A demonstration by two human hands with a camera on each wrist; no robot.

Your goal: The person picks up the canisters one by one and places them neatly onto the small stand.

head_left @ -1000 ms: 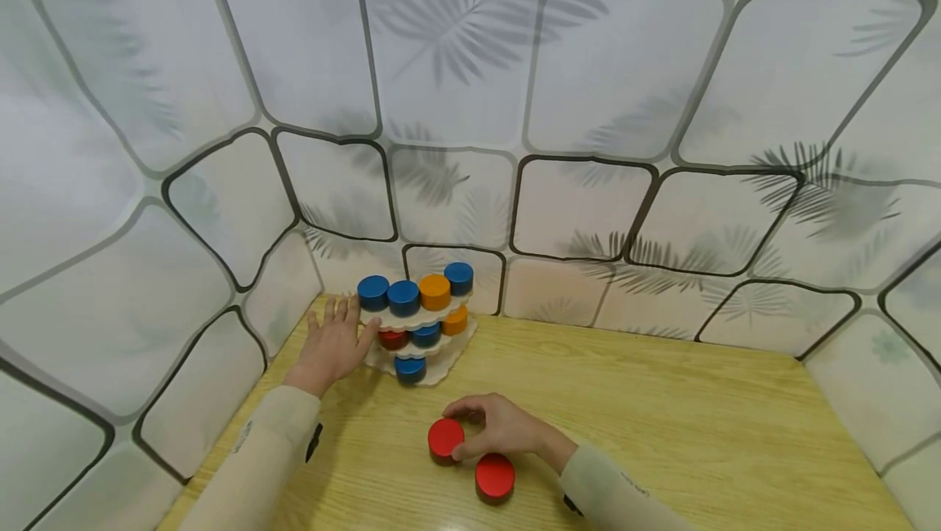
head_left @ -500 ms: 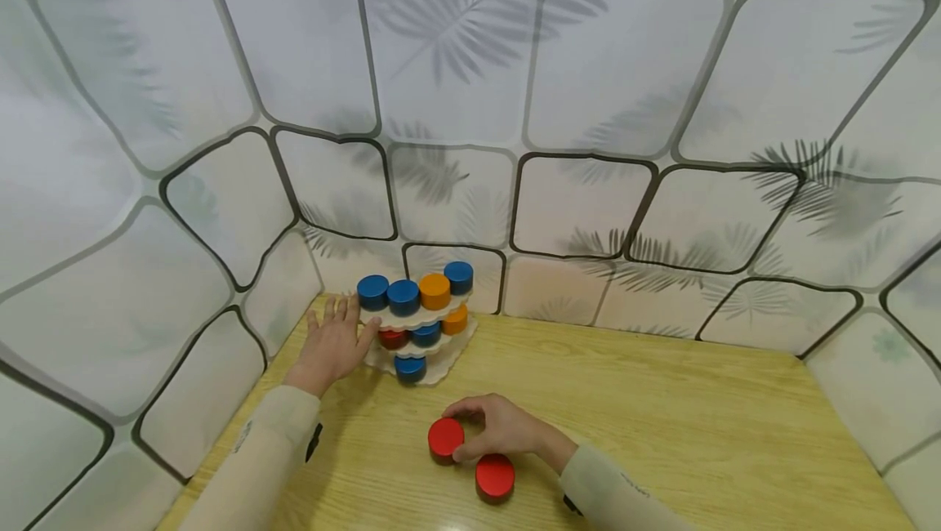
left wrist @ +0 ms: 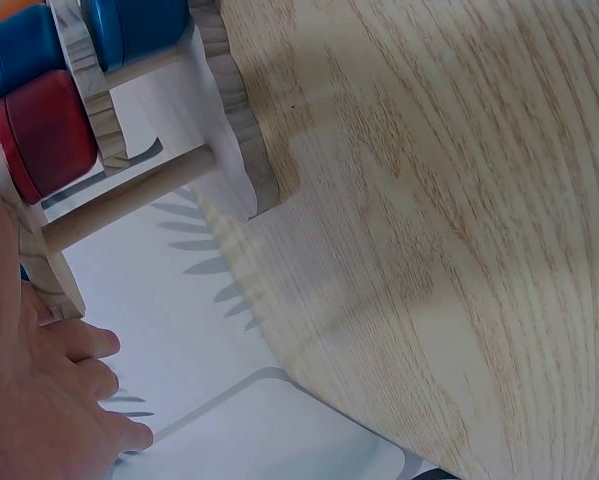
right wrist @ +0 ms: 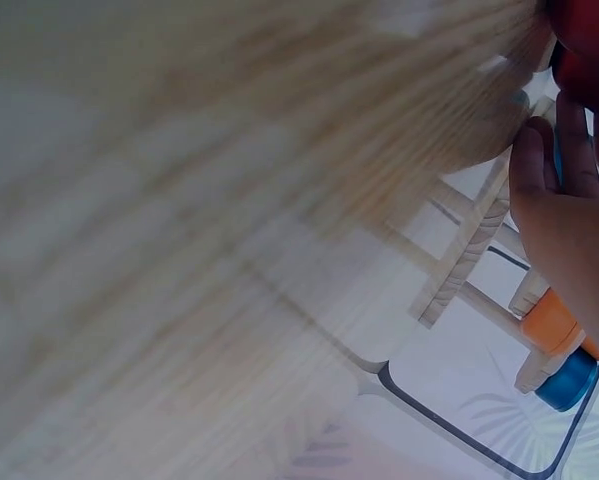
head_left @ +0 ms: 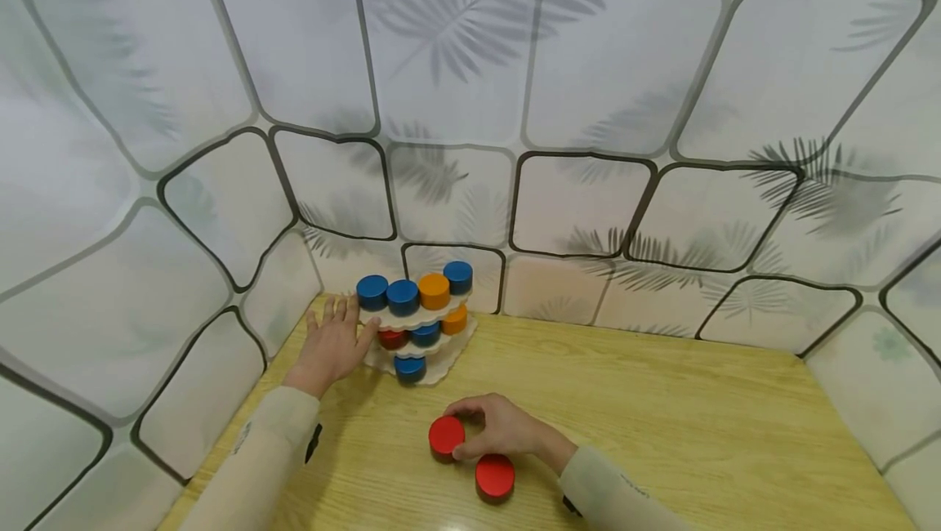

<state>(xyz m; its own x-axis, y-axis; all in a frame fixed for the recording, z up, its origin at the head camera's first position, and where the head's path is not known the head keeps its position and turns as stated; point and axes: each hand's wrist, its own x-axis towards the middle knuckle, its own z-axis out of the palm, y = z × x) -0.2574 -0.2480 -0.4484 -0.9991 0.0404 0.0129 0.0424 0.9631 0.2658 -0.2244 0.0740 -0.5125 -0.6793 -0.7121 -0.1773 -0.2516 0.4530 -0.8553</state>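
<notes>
In the head view, my right hand [head_left: 501, 426] holds a round red block [head_left: 446, 437] between thumb and fingers, low over the table. A second red block [head_left: 495, 478] stands just in front of that hand. At the back left is a tiered wooden stand [head_left: 456, 351] with scalloped shelves. My left hand [head_left: 331, 353] grips the left corner of its top shelf, thumb in front and fingers spread at the side. Blue blocks [head_left: 403, 297] and an orange block [head_left: 434, 291] stand on top. Lower tiers carry a red block [left wrist: 49, 135], an orange block [head_left: 455, 320] and blue ones.
The wood-grain table [head_left: 662, 417] stretches off to the right of the stand. A patterned wall covering [head_left: 588, 204] closes in the back and both sides, close behind the stand.
The red block in my right hand has risen very slightly. Otherwise both hands, the stand and the other blocks stay where they were.
</notes>
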